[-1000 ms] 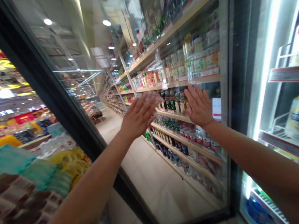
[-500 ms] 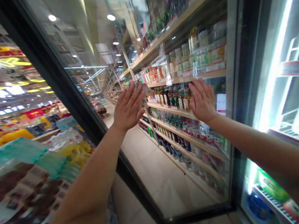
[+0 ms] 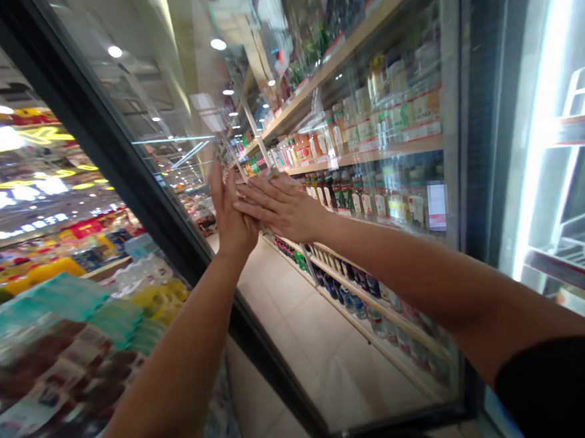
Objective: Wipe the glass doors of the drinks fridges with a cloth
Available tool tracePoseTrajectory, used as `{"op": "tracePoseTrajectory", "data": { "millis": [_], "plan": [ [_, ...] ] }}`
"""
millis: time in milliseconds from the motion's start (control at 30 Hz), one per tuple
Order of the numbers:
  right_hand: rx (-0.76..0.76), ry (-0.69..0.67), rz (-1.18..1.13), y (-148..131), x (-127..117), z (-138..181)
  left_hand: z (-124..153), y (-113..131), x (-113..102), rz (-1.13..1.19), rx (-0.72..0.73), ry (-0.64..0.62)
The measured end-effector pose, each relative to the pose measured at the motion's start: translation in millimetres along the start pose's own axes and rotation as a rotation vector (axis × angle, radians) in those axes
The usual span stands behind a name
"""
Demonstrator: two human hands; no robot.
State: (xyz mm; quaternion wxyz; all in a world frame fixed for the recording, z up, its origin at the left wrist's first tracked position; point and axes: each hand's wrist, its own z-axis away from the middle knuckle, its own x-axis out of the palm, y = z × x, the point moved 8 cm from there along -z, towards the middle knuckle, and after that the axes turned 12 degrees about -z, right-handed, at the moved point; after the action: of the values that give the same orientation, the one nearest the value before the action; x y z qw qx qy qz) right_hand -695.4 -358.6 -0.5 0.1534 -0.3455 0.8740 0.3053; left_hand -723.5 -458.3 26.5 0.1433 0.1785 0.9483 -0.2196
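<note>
- Glass door [image 3: 256, 345], black-framed: contact work apparently underway; remainder unclear.
- My left hand [image 3: 235, 219], at door: fingers raised; grip, cannot tell.
- My right hand [image 3: 286, 206], at door: fingers outstretched, gripping nothing visible.

Right hand [image 3: 289, 209] has moved to the left hand [image 3: 235, 219].

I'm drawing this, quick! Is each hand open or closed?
Left hand: open, fingers up; can't tell if it holds anything.
Right hand: open, fingers outstretched; anything beneath it is unclear.
</note>
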Motion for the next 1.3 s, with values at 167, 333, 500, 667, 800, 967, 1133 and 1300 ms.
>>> {"op": "tracePoseTrajectory", "data": {
  "millis": [167,333,500,667,800,967,1133,1300],
  "plan": [
    [-0.065,-0.112,0.023,-1,-3,15,4,-47,-35,-0.168,-0.206,0.171],
    [-0.07,-0.17,0.067,46,-36,2,7,-61,-25,-0.28,-0.207,0.071],
    [0.328,0.228,0.088,97,-74,-4,6,-62,-18,-0.323,-0.249,0.036],
    [0.029,-0.079,-0.036,45,-30,5,6,-65,-13,-0.276,-0.243,0.026],
    [0.144,-0.024,-0.011,62,-43,1,7,-76,-2,-0.262,-0.238,0.022],
    [0.211,0.03,0.056,64,-38,14,8,-78,2,-0.168,-0.213,0.04],
    [0.047,-0.18,0.032,52,-24,15,9,-73,-4,-0.061,-0.298,-0.005],
    [0.388,0.119,0.108,89,-63,16,9,-77,0,-0.091,-0.312,-0.014]
  ]
}}
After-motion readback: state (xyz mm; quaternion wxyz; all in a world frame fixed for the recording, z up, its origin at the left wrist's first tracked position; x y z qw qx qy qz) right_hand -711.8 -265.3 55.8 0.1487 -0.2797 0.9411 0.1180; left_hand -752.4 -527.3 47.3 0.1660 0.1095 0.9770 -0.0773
